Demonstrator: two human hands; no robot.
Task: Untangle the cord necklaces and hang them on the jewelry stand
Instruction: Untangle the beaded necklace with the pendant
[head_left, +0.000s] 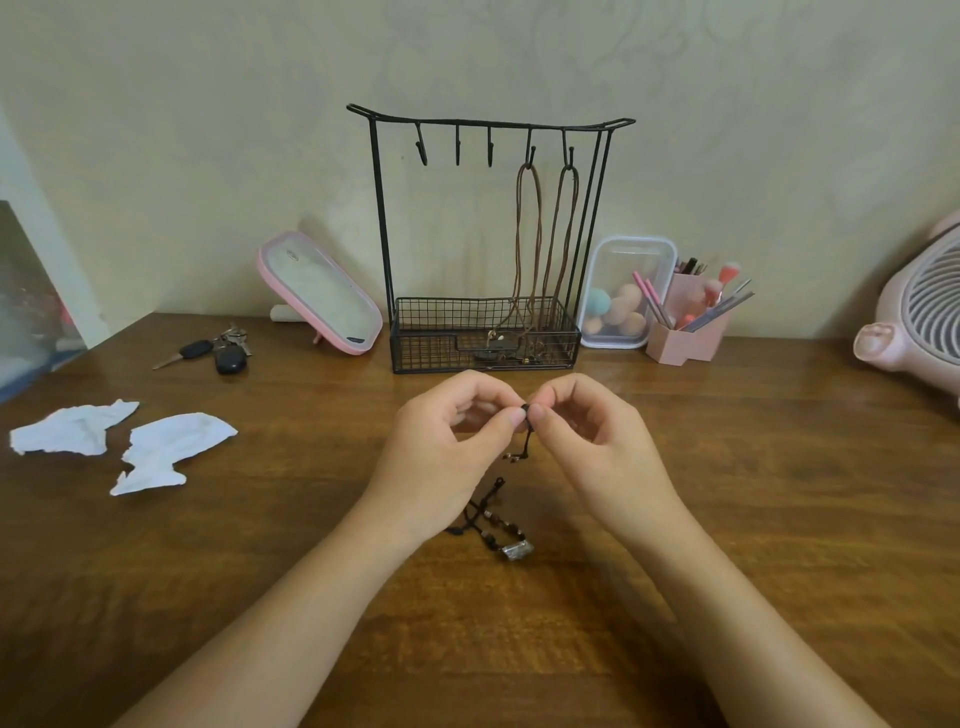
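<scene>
While the wooden counter (779, 493) fills most of the view, the black wire jewelry stand (381, 218) at the back by the wall is what I'm going by. A pink fan (924, 312) sits far right of the stand, and a pink mirror (322, 296) leans just left of it. Right in front of the stand, the left hand (441, 457) and right hand (597, 447) are up off the counter, fingers curled. Each pinches the same end of a black cord necklace (498, 525) between thumb and forefinger. The rest of it, beads and a silvery pendant, lies on the counter in front of the stand, between the wrists. Two brown cord necklaces (521, 234) hang from the stand's two rightmost hooks, ends down in its basket. Torn paper scraps (78, 428) and keys (218, 353) lie well left of the stand.
</scene>
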